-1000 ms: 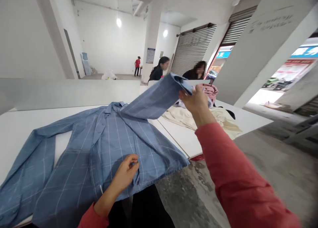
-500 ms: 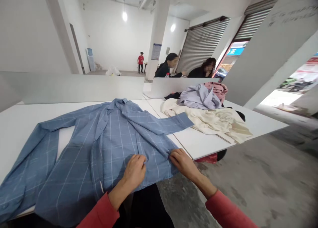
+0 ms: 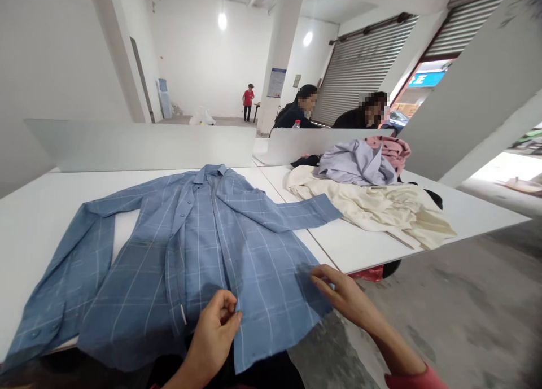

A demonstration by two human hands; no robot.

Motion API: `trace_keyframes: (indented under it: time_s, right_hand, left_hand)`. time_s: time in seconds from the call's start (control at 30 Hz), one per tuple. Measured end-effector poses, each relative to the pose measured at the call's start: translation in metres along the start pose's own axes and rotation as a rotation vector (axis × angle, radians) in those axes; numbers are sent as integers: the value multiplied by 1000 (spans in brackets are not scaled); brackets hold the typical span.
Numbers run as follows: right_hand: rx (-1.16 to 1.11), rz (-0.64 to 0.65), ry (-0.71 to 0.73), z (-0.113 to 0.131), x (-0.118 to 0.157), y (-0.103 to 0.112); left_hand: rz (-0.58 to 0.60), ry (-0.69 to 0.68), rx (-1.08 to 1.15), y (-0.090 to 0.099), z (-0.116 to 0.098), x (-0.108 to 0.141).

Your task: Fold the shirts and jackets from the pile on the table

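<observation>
While the blue shirt (image 3: 271,276) is lying mostly spread on the table (image 3: 25,208), the left hand (image 3: 209,335) is pinching its front edge, thumb against fingers. One sleeve (image 3: 305,213) is lying bent, unsmoothed; the right hand (image 3: 353,298) is touching the shirt's side, fingers slightly parted, any grip unclear.

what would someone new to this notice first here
Probably the blue checked shirt, spread wide across the near side of the white table, with the left hand at its front edge and the right hand by the hem's right corner. Next, the heap to its right: cream cloth in front, lilac cloth behind it, and pink cloth at the back.
</observation>
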State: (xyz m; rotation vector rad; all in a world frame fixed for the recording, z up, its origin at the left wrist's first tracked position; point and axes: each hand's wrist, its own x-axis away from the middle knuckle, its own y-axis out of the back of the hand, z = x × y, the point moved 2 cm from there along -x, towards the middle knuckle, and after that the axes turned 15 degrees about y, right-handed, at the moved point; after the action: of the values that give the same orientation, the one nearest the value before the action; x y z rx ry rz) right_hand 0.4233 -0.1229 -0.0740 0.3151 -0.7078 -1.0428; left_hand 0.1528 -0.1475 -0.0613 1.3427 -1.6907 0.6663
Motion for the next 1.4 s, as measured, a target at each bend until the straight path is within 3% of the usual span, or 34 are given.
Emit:
trace_keyframes:
  time_s: [0.13, 0.27, 0.37, 0.47, 0.57, 0.63, 0.7, 0.8, 0.87, 0.93, 1.03, 1.13, 1.3, 1.4]
  right_hand:
    - [16, -161, -323, -40, 33, -10]
    - [-162, -180, -516, -60, 48, -25]
    - [-448, -269, -511, -61, 44, -38]
    - [-729, -309, -510, -58, 39, -47]
    - [-911, -259, -489, -56, 37, -50]
    - [-915, -256, -448, -57, 38, -46]
    - [-868, -237, -414, -58, 40, -39]
    - [-745, -103, -371, -60, 40, -28]
    - [-553, -21, -372, -62, 39, -16]
    - [-301, -45, -391, -60, 36, -1]
    - [-46, -155, -356, -47, 26, 21]
    - [19, -135, -267, -24, 6, 29]
    - [58, -2, -25, 6, -45, 18]
    - [83, 85, 113, 16, -89, 4]
  left_hand:
    - [-77, 62, -187, 3, 32, 0]
    - [-229, -167, -448, 15, 24, 3]
    - [-351, -479, -662, 21, 8, -3]
    - [-393, -775, -900, 22, 1, -14]
    - [-411, -960, -1065, 30, 1, -26]
    - [-450, -1010, -1114, 47, 0, -33]
    - [-497, -969, -1161, 73, -6, -45]
    - [-486, -786, -1232, 119, -15, -73]
    - [-425, -633, -1269, 144, -20, -97]
    - [-377, -504, -1305, 160, -22, -121]
    - [-380, -371, -1351, 168, -28, -148]
    - [-350, -276, -1412, 166, -36, -162]
    - [-295, -149, -1521, 166, -54, -169]
    - [-278, -214, -1462, 165, -69, -178]
